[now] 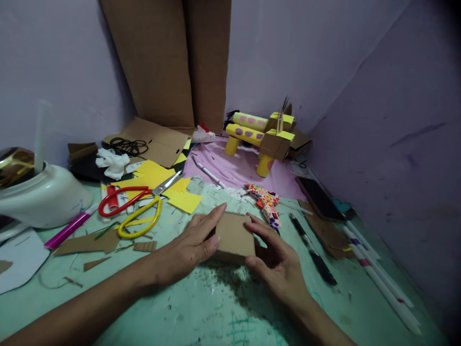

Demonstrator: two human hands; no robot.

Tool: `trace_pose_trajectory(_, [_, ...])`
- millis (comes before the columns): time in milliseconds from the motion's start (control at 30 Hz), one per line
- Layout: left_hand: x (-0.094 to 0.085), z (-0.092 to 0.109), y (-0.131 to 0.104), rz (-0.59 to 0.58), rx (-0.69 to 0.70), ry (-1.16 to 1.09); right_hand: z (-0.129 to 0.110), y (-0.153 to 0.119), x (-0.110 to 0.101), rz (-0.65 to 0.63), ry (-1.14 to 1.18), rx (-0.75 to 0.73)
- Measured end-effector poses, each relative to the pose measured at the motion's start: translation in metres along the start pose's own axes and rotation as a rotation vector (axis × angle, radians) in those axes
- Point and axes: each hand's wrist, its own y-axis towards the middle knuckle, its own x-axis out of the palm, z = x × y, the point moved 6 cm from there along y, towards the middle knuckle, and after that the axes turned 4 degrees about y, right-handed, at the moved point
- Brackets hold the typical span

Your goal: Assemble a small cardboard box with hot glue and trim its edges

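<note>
A small brown cardboard box (235,235) sits on the green table surface, held between my two hands. My left hand (194,242) presses against its left side, with the thumb at the near left edge. On the right side, my right hand (275,252) grips it with curved fingers at the far corner and the thumb at the near corner. Just beyond the box lies a glue gun (265,198) with a floral pattern. Open scissors (151,194) with red and yellow handles rest to the left, beside yellow paper (185,201).
Yellow tube figures (245,134) with cardboard heads stand on pink cloth (223,161). A white pot (54,197) is at left, with a purple marker (70,228). A black pen (312,250), phone (319,198) and white sticks (382,278) lie right. Cardboard (154,62) leans on the wall.
</note>
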Motion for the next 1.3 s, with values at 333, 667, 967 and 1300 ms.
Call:
trace_pose_trajectory(333, [-0.003,0.003,-0.001,-0.013,0.019,-0.02,-0.014,-0.003,0.003,0.025,-0.182,-0.116])
trace_pose_trajectory(667, [0.003,0.007,0.003,0.117,0.112,0.141,-0.017,-0.004,0.002,0.024,-0.265,-0.184])
trace_pose_trajectory(967, [0.005,0.009,0.003,0.123,0.154,0.208,-0.022,-0.006,0.002,-0.013,-0.286,-0.287])
trace_pose_trajectory(1300, [0.007,0.001,0.001,0.145,0.189,0.248,-0.023,-0.005,0.005,0.027,-0.291,-0.37])
